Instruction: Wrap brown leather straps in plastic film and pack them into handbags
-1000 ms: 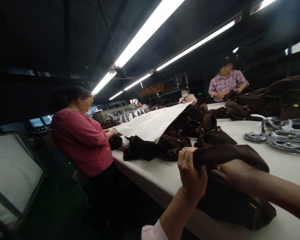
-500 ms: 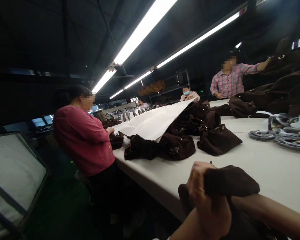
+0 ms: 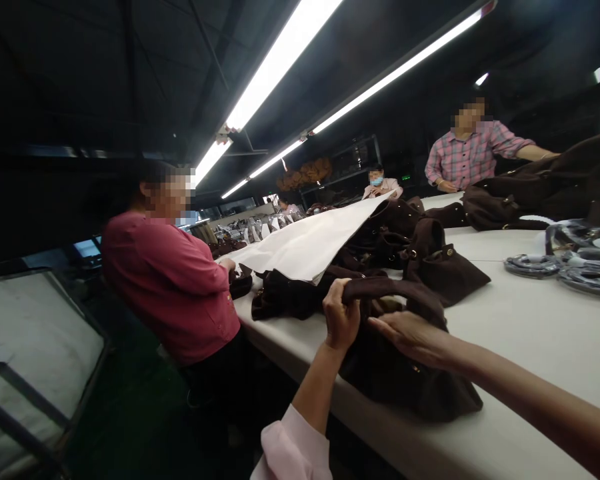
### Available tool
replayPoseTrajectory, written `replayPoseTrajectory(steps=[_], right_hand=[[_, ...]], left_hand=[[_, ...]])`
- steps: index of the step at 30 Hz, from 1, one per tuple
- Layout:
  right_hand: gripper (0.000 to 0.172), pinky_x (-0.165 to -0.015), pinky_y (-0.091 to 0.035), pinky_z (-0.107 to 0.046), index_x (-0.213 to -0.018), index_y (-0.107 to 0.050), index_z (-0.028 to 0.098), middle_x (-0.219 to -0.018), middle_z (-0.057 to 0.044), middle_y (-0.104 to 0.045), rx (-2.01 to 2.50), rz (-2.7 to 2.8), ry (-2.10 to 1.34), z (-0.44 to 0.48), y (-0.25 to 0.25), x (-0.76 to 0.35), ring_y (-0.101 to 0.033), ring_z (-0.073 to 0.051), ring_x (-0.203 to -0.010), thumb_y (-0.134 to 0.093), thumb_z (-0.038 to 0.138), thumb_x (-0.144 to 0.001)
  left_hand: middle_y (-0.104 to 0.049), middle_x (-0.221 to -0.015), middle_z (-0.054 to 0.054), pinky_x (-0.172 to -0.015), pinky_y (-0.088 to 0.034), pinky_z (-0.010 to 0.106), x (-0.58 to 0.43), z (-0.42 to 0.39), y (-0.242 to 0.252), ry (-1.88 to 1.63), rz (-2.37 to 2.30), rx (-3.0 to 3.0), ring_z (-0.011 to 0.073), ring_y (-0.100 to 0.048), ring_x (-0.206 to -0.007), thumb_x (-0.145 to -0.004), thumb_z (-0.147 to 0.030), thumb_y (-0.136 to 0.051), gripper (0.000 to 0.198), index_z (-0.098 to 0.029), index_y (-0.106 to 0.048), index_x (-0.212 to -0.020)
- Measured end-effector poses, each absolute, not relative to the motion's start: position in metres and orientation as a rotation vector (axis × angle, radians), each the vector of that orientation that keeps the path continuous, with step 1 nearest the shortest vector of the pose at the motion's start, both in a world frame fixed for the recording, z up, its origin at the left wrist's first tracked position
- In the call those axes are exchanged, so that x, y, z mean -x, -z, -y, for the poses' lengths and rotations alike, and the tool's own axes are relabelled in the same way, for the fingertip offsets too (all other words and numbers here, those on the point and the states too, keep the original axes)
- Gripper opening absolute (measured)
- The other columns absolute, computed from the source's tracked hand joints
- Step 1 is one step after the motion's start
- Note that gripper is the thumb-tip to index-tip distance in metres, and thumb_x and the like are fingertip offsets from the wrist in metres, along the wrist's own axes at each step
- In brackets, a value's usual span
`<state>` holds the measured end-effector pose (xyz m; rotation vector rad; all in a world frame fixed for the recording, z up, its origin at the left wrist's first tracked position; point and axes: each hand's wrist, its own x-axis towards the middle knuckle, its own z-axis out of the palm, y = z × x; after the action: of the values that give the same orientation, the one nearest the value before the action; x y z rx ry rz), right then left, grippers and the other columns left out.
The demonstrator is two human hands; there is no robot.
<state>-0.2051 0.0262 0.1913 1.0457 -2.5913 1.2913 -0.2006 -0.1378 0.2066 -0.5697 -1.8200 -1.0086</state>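
Note:
A dark brown handbag [image 3: 395, 383] of soft cloth-like material hangs over the near edge of the white table [image 3: 525, 340]. My left hand [image 3: 342, 315] is closed around one end of its raised handle loop. Just to the right, my right hand [image 3: 410, 333] reaches in under the loop and grips the bag near its top opening. Its thumb points left, and its other fingers are partly hidden. Small gold-coloured metal fittings show on the bag below the right hand.
More brown bags [image 3: 447, 273] lie beyond my hands, partly under a large white sheet [image 3: 300, 247]. Plastic-wrapped coiled straps [image 3: 587, 273] lie at right. A person in a red top [image 3: 170, 287] stands at left; another in a checked shirt [image 3: 467, 157] handles bags across the table.
My hands and the bag have moved forward and left over the table edge. The handle loop is now raised and the right hand shows. The person across has lowered the outstretched arm.

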Motion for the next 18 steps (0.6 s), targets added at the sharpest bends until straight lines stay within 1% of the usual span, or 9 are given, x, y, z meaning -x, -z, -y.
replayPoseTrajectory(steps=[3, 5, 7, 9, 10, 12, 14, 15, 18], right_hand=[[0.067, -0.049, -0.027, -0.027, -0.055, -0.035, 0.019, -0.053, 0.002, -0.031, -1.162, 2.730, -1.572, -0.028, -0.158, 0.213, -0.028, -0.012, -0.049, -0.029, 0.076, -0.089], [0.067, -0.049, -0.025, -0.026, -0.059, -0.033, 0.019, -0.055, 0.003, -0.028, -1.134, 2.702, -1.605, -0.033, -0.149, 0.213, -0.026, -0.011, -0.051, -0.028, 0.079, -0.088], [0.063, -0.050, -0.027, -0.026, -0.063, -0.037, 0.019, -0.057, 0.003, -0.032, -1.016, 2.657, -1.549, -0.036, -0.154, 0.206, -0.032, -0.012, -0.052, -0.029, 0.075, -0.090], [0.057, -0.053, -0.034, -0.028, -0.069, -0.046, 0.019, -0.062, 0.000, -0.045, -0.961, 2.605, -1.471, -0.037, -0.166, 0.194, -0.043, -0.016, -0.056, -0.030, 0.067, -0.095], [0.054, -0.058, -0.039, -0.029, -0.074, -0.052, 0.018, -0.068, -0.002, -0.052, -0.967, 2.564, -1.433, -0.038, -0.173, 0.187, -0.050, -0.018, -0.062, -0.030, 0.062, -0.097], [0.044, -0.074, -0.046, -0.033, -0.087, -0.063, 0.019, -0.089, -0.007, -0.063, -1.004, 2.460, -1.372, -0.040, -0.187, 0.173, -0.059, -0.023, -0.081, -0.035, 0.051, -0.098], [0.033, -0.090, -0.046, -0.036, -0.104, -0.067, 0.021, -0.110, -0.008, -0.064, -1.017, 2.385, -1.349, -0.046, -0.198, 0.160, -0.059, -0.025, -0.101, -0.042, 0.041, -0.096], [0.031, -0.094, -0.046, -0.036, -0.112, -0.066, 0.022, -0.116, -0.007, -0.063, -1.016, 2.381, -1.347, -0.051, -0.202, 0.153, -0.058, -0.025, -0.107, -0.046, 0.038, -0.094], [0.031, -0.097, -0.048, -0.034, -0.118, -0.065, 0.025, -0.120, -0.006, -0.063, -1.029, 2.428, -1.332, -0.066, -0.205, 0.133, -0.059, -0.024, -0.109, -0.051, 0.033, -0.092]], left_hand=[[-0.065, -0.079, 0.004, -0.070, -0.050, 0.028, 0.214, 0.139, -0.183, 1.036, 1.922, 0.504, 0.0191, -0.062, -0.074, -0.087, -0.026, -0.061, 0.010, -0.017, -0.062, -0.083], [-0.064, -0.076, 0.003, -0.067, -0.049, 0.027, 0.217, 0.137, -0.173, 1.062, 1.947, 0.451, 0.0184, -0.062, -0.071, -0.087, -0.028, -0.063, 0.013, -0.017, -0.063, -0.080], [-0.066, -0.076, 0.003, -0.068, -0.049, 0.026, 0.217, 0.137, -0.171, 1.087, 1.947, 0.419, 0.0179, -0.063, -0.071, -0.089, -0.029, -0.061, 0.015, -0.017, -0.063, -0.081], [-0.068, -0.082, 0.003, -0.073, -0.051, 0.026, 0.217, 0.140, -0.174, 1.109, 1.915, 0.383, 0.0181, -0.065, -0.077, -0.091, -0.029, -0.058, 0.013, -0.018, -0.064, -0.089], [-0.070, -0.087, 0.004, -0.076, -0.051, 0.027, 0.217, 0.143, -0.177, 1.118, 1.890, 0.356, 0.0185, -0.066, -0.081, -0.092, -0.029, -0.056, 0.014, -0.018, -0.064, -0.094], [-0.071, -0.094, 0.006, -0.081, -0.051, 0.029, 0.221, 0.152, -0.182, 1.129, 1.836, 0.281, 0.0198, -0.067, -0.088, -0.092, -0.029, -0.055, 0.017, -0.017, -0.063, -0.102], [-0.071, -0.095, 0.008, -0.082, -0.052, 0.031, 0.229, 0.165, -0.186, 1.132, 1.792, 0.191, 0.0213, -0.068, -0.088, -0.091, -0.029, -0.055, 0.019, -0.017, -0.063, -0.103], [-0.072, -0.093, 0.008, -0.081, -0.053, 0.032, 0.234, 0.173, -0.188, 1.131, 1.774, 0.142, 0.0218, -0.069, -0.086, -0.091, -0.029, -0.056, 0.019, -0.016, -0.063, -0.102], [-0.070, -0.081, 0.006, -0.075, -0.054, 0.035, 0.247, 0.196, -0.194, 1.119, 1.739, -0.003, 0.0218, -0.068, -0.075, -0.088, -0.028, -0.061, 0.016, -0.015, -0.064, -0.097]])
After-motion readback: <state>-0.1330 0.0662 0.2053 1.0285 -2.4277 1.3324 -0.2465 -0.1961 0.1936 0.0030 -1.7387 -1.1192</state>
